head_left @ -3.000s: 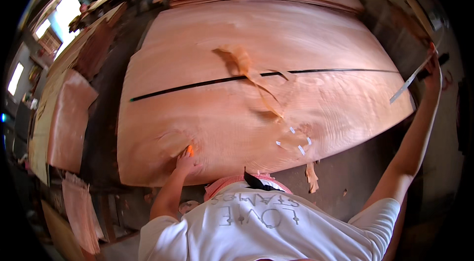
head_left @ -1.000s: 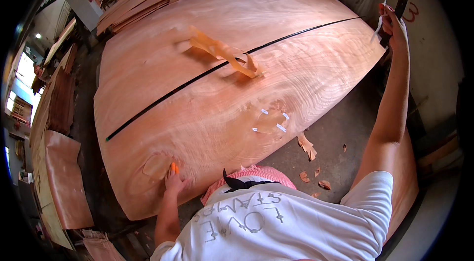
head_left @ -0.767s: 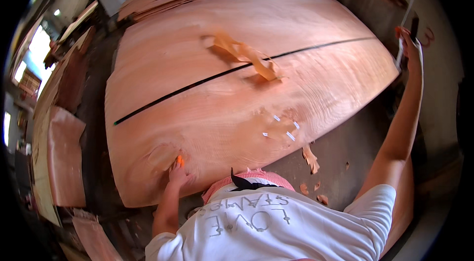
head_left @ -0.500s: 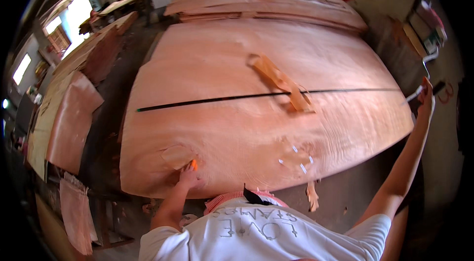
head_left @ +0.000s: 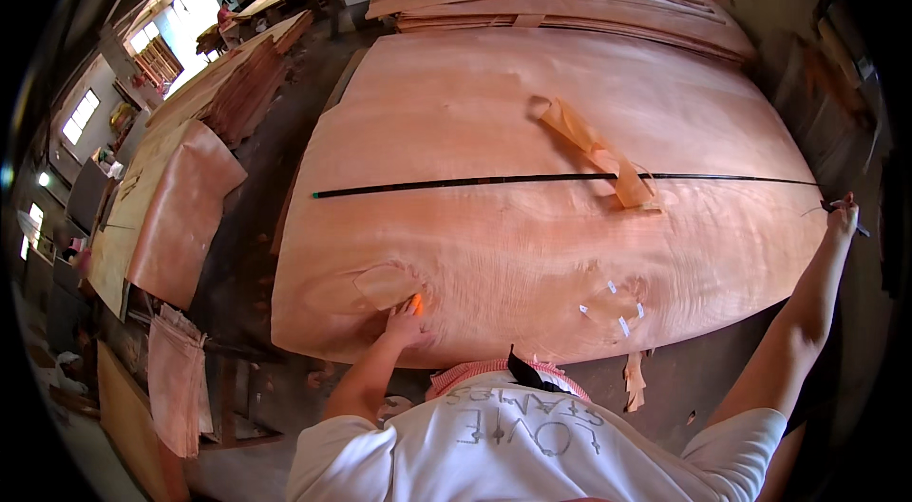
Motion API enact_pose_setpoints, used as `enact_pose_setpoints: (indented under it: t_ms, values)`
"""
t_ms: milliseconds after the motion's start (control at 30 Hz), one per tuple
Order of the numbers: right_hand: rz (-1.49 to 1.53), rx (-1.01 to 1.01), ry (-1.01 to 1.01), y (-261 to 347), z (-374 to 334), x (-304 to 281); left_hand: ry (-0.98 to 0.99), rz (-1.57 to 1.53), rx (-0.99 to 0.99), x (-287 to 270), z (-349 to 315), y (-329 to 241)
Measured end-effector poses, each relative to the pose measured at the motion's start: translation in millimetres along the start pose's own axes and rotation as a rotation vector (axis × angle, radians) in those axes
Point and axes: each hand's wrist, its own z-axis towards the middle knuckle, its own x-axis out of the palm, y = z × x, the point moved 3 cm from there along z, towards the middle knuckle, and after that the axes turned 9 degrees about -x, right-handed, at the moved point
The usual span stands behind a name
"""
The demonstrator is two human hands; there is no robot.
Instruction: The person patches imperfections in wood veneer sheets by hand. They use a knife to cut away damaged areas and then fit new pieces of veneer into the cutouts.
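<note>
Spread across most of the view, lying right in front of the body: a broad pinkish wood sheet (head_left: 513,250). Behind its far edge, a pile of similar sheets (head_left: 570,6). Across its middle, a long black strip (head_left: 456,183), running out toward the right edge. Draped over that strip, right of centre, a curled tan scrap (head_left: 589,146), loose by the look of it.

On the near half, two spots to judge progress by. Toward the left corner, over a knotty swirl, a left patch (head_left: 383,284); looks laid in place but not fastened. Farther right, beside another knot, a smaller right patch (head_left: 609,308); looks finished, or close to it.

Next, at the near-right rim of the left patch, touching the wood with fingers extended and close together: the left hand (head_left: 407,324). Cannot tell whether anything sits beneath. Out at the far right edge of the sheet, closed around a dark slim item (head_left: 863,230): the right hand (head_left: 843,207). Too small and dark to identify.

Smallest, ringing the right patch: four short white tape pieces (head_left: 624,326). Can see none around the left patch; judging by that, about half done, with taping apparently left there.
</note>
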Motion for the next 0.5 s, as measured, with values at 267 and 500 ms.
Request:
enact_pose_setpoints:
  t_ms: [267, 500]
  values:
    - [-0.578, 0.395, -0.083, -73, -131, 22, -0.01, 0.028, 0.011, -2, -7, -10]
    - [-0.638, 0.862, 0.194, -74, -350, 168, -0.047, -0.012, 0.043, 3, 1, -7]
